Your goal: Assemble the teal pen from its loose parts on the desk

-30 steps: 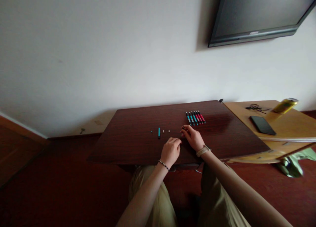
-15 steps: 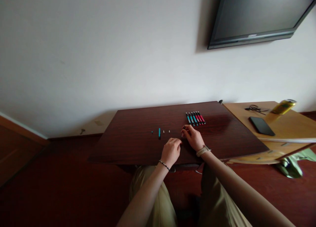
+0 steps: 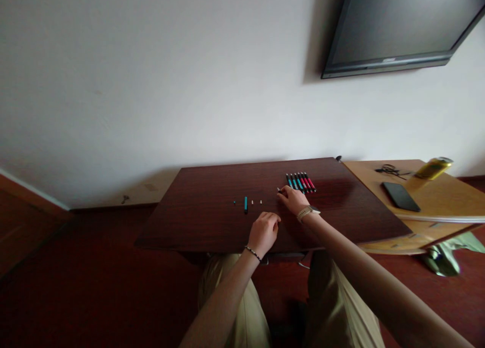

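Right hand point(image 3: 293, 200) pinches small dark part point(image 3: 280, 191) near pen row point(image 3: 300, 182); left hand point(image 3: 264, 232) curled, cannot tell if holding anything. Blue barrel point(image 3: 245, 204) lies leftward on bench point(image 3: 204, 201). Light, steady pinch best.

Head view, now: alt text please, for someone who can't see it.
The right hand holds a small dark piece over a dark table, near a row of turquoise and pink pens. Beyond the left hand lie a turquoise tube and small white pieces.
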`<state>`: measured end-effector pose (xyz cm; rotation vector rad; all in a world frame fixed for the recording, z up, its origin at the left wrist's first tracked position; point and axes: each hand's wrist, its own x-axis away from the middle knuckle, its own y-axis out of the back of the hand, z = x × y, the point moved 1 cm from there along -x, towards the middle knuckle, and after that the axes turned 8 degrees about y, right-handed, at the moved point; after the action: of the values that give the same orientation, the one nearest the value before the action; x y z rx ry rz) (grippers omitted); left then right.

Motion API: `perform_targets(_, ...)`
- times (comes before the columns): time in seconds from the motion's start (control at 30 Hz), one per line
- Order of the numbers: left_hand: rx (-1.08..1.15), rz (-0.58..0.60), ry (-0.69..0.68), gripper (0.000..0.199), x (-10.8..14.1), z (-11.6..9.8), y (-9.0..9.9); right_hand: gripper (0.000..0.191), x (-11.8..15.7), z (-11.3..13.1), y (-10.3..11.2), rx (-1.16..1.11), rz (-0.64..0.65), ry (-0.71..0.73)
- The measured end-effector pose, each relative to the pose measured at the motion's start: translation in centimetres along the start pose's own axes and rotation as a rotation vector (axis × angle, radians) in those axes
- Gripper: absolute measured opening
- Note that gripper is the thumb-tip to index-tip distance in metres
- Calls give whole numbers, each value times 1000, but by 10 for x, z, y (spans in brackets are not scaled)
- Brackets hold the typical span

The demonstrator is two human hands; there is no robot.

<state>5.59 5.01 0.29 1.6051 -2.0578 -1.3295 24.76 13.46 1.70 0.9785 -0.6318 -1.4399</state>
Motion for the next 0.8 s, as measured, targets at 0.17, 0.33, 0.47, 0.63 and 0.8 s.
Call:
perform_targets(0.17,-8,7,-4,24,0,-1,2,26,2,4,-12,107,25,-75)
perform_targets(0.33,-11,8,-9,23,0,-1,3,32,6,8,-17,219,43,-107)
perform_targets(0.47,-8,5,-10,23,-1,-1,3,33,6,6,-15,237,40,-79)
perform_targets(0.63,-7,4,-11,23,-1,-2,4,31,13,2,-9,92,-34,-61)
perform_targets(0.8,7,7,1,23,-1,-2,3,12,48,0,-8,22,-100,-59)
